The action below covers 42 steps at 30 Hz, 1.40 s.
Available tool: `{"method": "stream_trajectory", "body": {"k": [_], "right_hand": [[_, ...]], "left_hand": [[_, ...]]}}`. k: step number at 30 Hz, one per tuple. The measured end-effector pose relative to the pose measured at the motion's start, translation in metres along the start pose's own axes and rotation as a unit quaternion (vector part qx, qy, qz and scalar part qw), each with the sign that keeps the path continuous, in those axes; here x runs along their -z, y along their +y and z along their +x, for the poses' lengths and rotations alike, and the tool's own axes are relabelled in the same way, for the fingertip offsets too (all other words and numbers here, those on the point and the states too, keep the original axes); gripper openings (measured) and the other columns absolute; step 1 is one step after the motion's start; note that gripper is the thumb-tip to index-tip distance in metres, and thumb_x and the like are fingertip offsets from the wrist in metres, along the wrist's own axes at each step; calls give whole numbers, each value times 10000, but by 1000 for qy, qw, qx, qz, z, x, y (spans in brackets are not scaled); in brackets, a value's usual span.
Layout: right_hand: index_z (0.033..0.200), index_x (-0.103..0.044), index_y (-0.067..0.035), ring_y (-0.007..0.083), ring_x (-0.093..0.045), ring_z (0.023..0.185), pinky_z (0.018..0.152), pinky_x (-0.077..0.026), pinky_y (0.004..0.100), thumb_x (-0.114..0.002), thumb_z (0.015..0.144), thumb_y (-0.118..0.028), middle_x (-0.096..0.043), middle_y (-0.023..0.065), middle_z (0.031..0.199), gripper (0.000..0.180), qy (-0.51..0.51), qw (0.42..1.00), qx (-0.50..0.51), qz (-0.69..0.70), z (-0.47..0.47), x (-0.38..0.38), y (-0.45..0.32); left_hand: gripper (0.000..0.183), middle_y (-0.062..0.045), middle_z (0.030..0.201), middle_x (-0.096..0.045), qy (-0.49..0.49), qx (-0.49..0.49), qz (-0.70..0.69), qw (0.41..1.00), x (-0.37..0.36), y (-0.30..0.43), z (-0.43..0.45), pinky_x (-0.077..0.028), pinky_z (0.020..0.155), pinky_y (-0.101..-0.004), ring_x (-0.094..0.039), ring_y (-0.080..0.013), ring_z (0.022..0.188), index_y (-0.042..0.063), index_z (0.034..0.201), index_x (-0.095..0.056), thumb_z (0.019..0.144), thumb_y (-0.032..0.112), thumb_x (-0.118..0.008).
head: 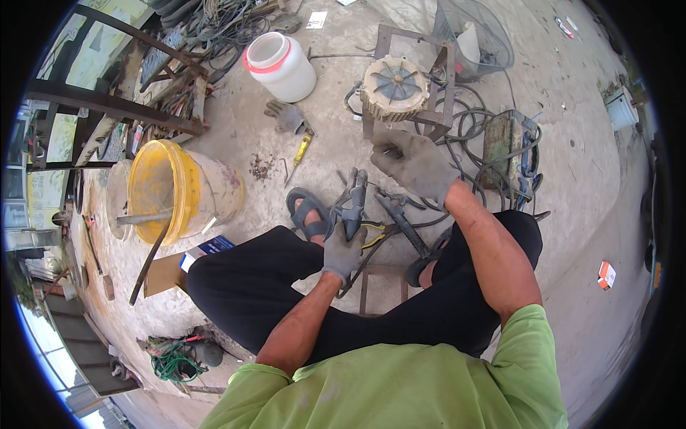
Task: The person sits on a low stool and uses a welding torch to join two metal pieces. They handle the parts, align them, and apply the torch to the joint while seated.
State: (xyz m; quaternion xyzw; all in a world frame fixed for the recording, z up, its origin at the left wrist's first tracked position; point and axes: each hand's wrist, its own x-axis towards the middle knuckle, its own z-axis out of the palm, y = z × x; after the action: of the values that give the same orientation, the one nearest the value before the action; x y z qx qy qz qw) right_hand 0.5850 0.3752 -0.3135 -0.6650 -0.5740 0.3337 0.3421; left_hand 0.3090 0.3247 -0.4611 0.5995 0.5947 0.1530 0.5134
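My left hand (pixel 343 251), in a grey work glove, is closed around the handle of a dark clamp-like tool (pixel 353 206), possibly a welding electrode holder. Its jaws point away from me. Just right of it lie yellow-handled pliers (pixel 376 236) and a second dark clamp (pixel 402 222) on the ground between my feet. My right hand (pixel 415 161), also gloved, is raised over the cables with its fingers curled around a dark hollow; whether anything thin is inside cannot be seen. Beyond it, a finned motor housing (pixel 396 88) with a fan rests on a rusty metal frame (pixel 445 115).
A yellow-rimmed bucket (pixel 214 179) and a white plastic jar (pixel 289 69) stand to the left. A loose glove (pixel 286 117) and yellow-handled screwdriver (pixel 302 150) lie ahead. Black cable (pixel 471 128) coils beside a worn green metal box (pixel 504 142). A mesh basket (pixel 496 43) stands behind.
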Motion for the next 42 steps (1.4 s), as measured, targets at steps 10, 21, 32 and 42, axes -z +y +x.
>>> {"method": "stream_trajectory", "body": {"k": [10,21,32,42], "right_hand": [[1318,-733,11,231,-774,1053,965,-593,366,-723,1013,-339,-788,180,1196,464,-33,999,-20,-12,-3,1,-2],[1316,-734,-43,377,-746,1134,1021,-568,443,-654,1015,-458,-769,222,1236,519,-37,994,-3,-100,-5,-3,0],[1403,-695,-46,366,-726,1206,1053,-561,425,-692,991,-445,-759,201,1311,574,-160,964,-80,-197,-17,-11,16],[1419,-697,-46,384,-701,1292,1076,-559,449,-757,884,-500,-713,223,1421,705,-346,853,-280,-271,-71,-89,123]], "left_hand": [[341,-100,842,-765,-4,84,-138,987,4,10,-8,-564,563,-310,-696,-141,618,-23,1098,-660,1018,282,-790],[387,-117,822,-759,1,28,-74,997,-4,-11,9,-558,573,-328,-706,-163,620,-42,1089,-664,1003,315,-788],[361,-135,888,-768,39,160,-373,913,35,29,4,-596,538,-353,-731,-212,640,49,1163,-629,1046,366,-753],[372,-163,965,-733,90,148,-476,862,53,36,4,-600,644,-376,-694,-235,719,25,1236,-639,1047,331,-733]]}}
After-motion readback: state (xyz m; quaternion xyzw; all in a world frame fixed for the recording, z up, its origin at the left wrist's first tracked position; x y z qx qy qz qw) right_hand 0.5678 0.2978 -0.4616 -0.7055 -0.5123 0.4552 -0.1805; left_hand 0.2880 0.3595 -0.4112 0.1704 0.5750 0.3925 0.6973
